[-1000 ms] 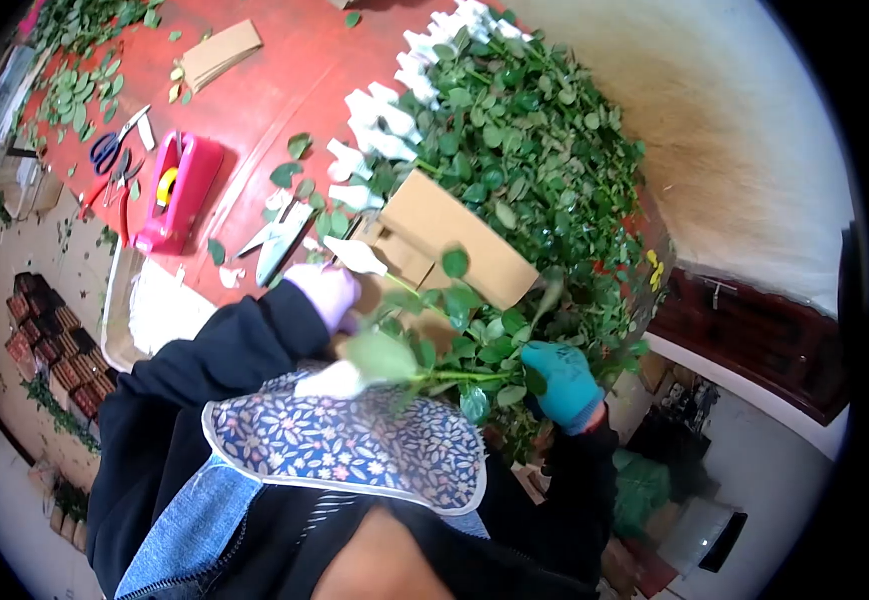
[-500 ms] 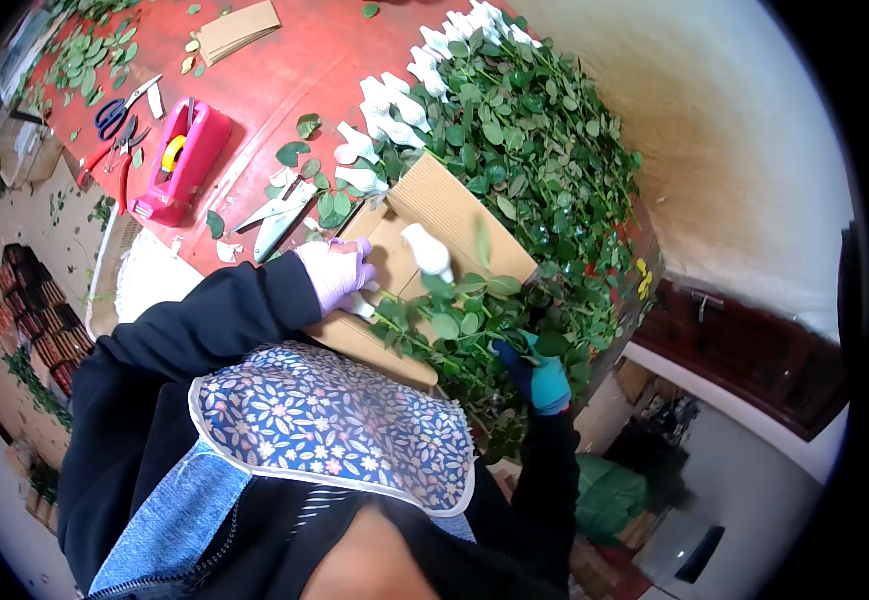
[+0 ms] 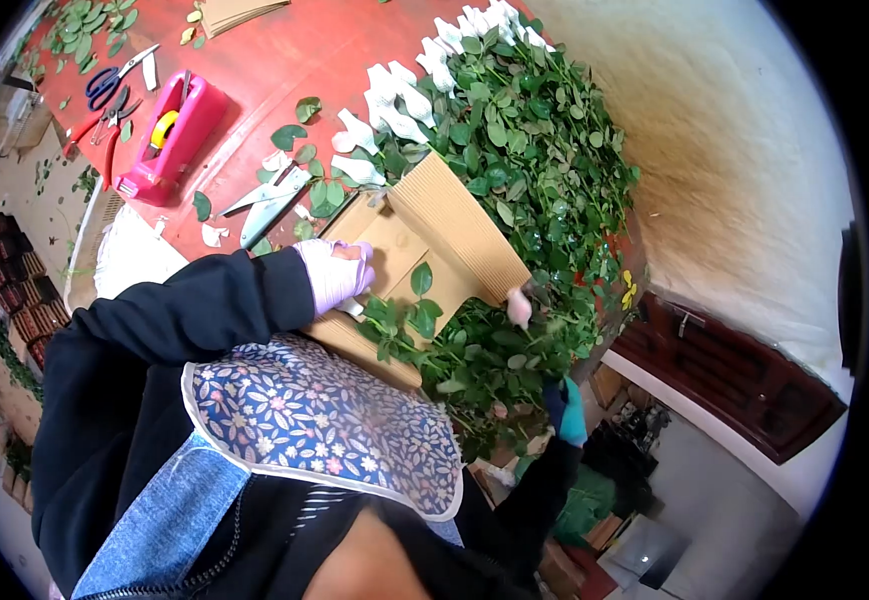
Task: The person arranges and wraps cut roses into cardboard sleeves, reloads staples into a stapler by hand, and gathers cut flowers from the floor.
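My left hand [image 3: 337,275], in a pale purple glove, is closed at the left end of the corrugated cardboard wrap [image 3: 465,225]. The white-wrapped head of a rose [image 3: 352,308] shows just under its fingers, and leafy stems run right from there. My right hand [image 3: 569,412], in a teal and dark blue glove, is closed at the stem end of the foliage on the right. A blurred pinkish rose [image 3: 520,308] stands above that hand, its stem leading down toward it. The fingertips are partly hidden by leaves.
A pile of white-wrapped roses [image 3: 530,140] covers the table's right side. Left on the red table [image 3: 265,70] are a pink tape dispenser [image 3: 170,140], scissors [image 3: 120,80], red-handled pruners [image 3: 105,130], a pale green cutter [image 3: 273,205] and loose leaves. A wall rises at right.
My right hand has moved right and toward my body. The white-wrapped rose over the cardboard is gone from there, and a pinkish rose now shows farther right. My left hand stays at the cardboard.
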{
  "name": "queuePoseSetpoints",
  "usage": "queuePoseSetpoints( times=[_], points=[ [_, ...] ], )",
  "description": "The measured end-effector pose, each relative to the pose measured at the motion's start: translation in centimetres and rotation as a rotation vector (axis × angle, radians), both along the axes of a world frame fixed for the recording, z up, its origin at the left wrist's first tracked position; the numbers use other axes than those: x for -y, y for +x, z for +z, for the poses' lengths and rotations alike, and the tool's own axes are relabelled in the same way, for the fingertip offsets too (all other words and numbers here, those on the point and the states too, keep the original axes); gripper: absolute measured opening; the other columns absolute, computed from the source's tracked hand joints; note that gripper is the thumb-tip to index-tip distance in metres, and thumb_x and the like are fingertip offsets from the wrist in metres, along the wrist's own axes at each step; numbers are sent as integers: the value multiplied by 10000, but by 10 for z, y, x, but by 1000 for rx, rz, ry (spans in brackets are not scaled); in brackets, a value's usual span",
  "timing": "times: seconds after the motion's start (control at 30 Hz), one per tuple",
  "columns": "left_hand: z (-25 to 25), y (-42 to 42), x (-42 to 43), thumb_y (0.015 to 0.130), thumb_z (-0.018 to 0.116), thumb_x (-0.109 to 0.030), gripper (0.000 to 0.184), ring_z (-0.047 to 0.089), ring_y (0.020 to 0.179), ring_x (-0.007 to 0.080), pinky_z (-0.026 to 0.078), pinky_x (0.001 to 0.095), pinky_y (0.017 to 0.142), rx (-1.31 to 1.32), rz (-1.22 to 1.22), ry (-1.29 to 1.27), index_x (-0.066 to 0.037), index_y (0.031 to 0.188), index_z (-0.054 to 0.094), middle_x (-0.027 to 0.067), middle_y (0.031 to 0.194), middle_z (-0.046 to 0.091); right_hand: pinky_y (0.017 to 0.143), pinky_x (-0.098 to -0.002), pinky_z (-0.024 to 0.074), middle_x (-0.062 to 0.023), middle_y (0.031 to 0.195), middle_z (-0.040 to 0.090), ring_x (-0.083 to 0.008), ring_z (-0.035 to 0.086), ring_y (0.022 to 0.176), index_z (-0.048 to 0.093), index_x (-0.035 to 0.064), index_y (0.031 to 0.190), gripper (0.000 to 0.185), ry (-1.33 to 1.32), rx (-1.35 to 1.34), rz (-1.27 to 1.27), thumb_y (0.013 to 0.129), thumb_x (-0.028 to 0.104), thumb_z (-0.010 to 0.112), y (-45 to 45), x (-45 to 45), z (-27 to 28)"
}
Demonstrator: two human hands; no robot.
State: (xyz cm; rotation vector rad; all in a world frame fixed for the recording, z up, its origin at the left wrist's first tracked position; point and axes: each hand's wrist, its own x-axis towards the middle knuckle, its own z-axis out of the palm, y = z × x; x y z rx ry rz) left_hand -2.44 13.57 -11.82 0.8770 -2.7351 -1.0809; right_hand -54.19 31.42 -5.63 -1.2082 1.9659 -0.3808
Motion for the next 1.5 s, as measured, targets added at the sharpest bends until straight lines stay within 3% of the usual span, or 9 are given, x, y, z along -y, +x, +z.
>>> queuePoseSetpoints(
  times=[0.23, 0.33, 0.53, 0.67, 0.93, 1.07, 1.23, 1.33, 1.5],
  points=[
    [1, 2, 2, 837, 618, -129, 123, 634, 832, 323, 534, 409, 704, -142, -52, -20, -51, 929, 591, 147, 962, 549, 699, -307, 492, -78, 907, 654, -166, 617, 796, 651, -24, 1047, 172, -122, 398, -323, 935, 96, 601, 105, 34, 52],
    [-6, 1, 0, 861, 592, -118, 88, 631, 824, 322, 531, 407, 696, -127, -53, -73, -56, 924, 592, 149, 953, 547, 676, -388, 513, -172, 853, 678, -305, 660, 757, 683, 35, 997, 225, -82, -141, 401, 896, 236, 676, 151, 73, 15],
    [2, 1, -5, 955, 523, -135, 250, 684, 863, 266, 555, 349, 749, -188, 239, 421, -49, 1188, 550, 134, 1013, 663, 672, -428, 520, -172, 851, 689, -365, 655, 751, 703, 67, 954, 221, -39, -253, 694, 879, 275, 690, 167, 97, -25],
    [2, -5, -8, 928, 507, -90, 330, 642, 873, 301, 546, 376, 724, -435, 328, 614, -69, 1258, 495, 140, 992, 624, 679, -434, 520, -182, 862, 686, -374, 654, 761, 701, 58, 953, 258, -29, -168, 654, 893, 307, 672, 168, 93, -33],
    [32, -5, 7, 841, 574, -85, 296, 628, 928, 263, 547, 347, 742, -197, 41, -104, -53, 1136, 574, 97, 1010, 569, 892, -329, 499, -150, 1119, 679, -206, 649, 1000, 614, -23, 1193, 384, 207, 315, 449, 938, 262, 645, 150, 85, -41],
    [44, -7, 13, 850, 555, -72, 308, 624, 943, 263, 550, 351, 739, -140, 25, -57, -47, 1156, 574, 96, 1042, 557, 905, -282, 483, -60, 1175, 659, -152, 614, 1019, 600, -7, 1259, 361, 177, 707, -171, 941, 160, 629, 90, 75, -13],
    [41, -10, 14, 915, 533, -102, 241, 617, 964, 264, 539, 348, 770, -102, 19, 103, -15, 1138, 557, 117, 1061, 546, 765, -325, 506, -115, 950, 696, -249, 664, 847, 654, 45, 1161, 321, -285, -315, 382, 844, 90, 684, 127, 193, 78],
    [63, -13, 8, 950, 519, -124, 185, 628, 947, 289, 529, 365, 785, -164, 47, 141, -19, 1100, 549, 128, 1020, 584, 712, -395, 501, -130, 882, 685, -325, 645, 806, 666, 52, 1039, 218, -791, -494, 561, 841, 143, 669, 162, 293, 54],
    [45, -15, -3, 977, 495, -138, 151, 669, 917, 309, 548, 381, 764, -165, 174, 201, -56, 1097, 536, 130, 1019, 660, 735, -472, 509, -159, 884, 680, -367, 654, 842, 648, 74, 961, 196, -501, -776, 598, 875, 246, 611, 179, 415, -79]
  ],
)
